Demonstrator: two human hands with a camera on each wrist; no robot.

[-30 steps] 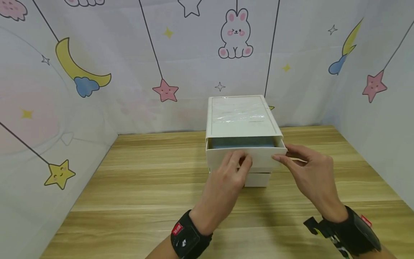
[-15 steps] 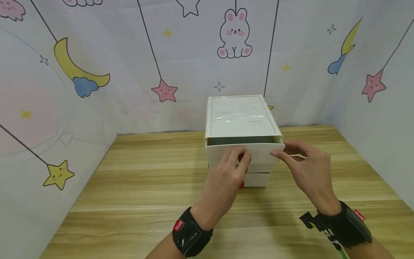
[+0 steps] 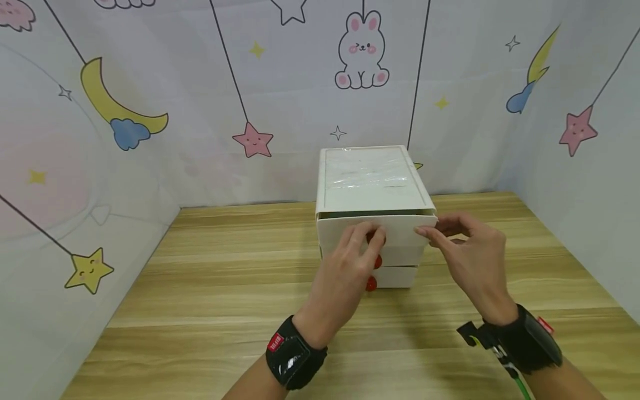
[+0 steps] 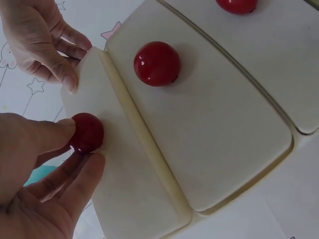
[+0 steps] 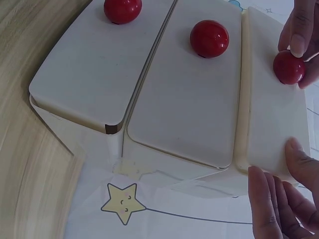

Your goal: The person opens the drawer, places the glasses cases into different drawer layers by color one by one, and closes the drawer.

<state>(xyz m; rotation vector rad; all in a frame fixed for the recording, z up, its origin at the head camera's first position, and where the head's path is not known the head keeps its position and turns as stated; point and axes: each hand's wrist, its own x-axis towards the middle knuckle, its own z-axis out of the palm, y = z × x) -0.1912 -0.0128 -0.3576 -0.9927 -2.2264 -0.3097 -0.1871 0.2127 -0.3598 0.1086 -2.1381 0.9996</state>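
Observation:
A white drawer cabinet (image 3: 375,178) has three stacked drawers, each with a round red knob. Its top drawer (image 3: 400,230) stands slightly out, leaving a thin dark gap under the lid. With thumb and fingertips my left hand (image 3: 347,266) pinches the top drawer's knob (image 4: 87,132). At the right end of that drawer's front, my right hand (image 3: 475,255) grips the edge, thumb on the face and fingers at the side. Below, the middle knob (image 5: 209,39) and bottom knob (image 5: 122,9) are untouched, and those drawers look closed.
The cabinet stands on a wood-grain table (image 3: 225,289) near the back wall (image 3: 290,100). Cloth with cartoon stars, a moon and a rabbit covers the walls. Both wrists wear black straps (image 3: 296,353), and a green cable (image 3: 521,386) hangs from the right one.
The top drawer has slid inward, and the opening above it has narrowed to a slit. Both hands have moved with it, keeping their grips.

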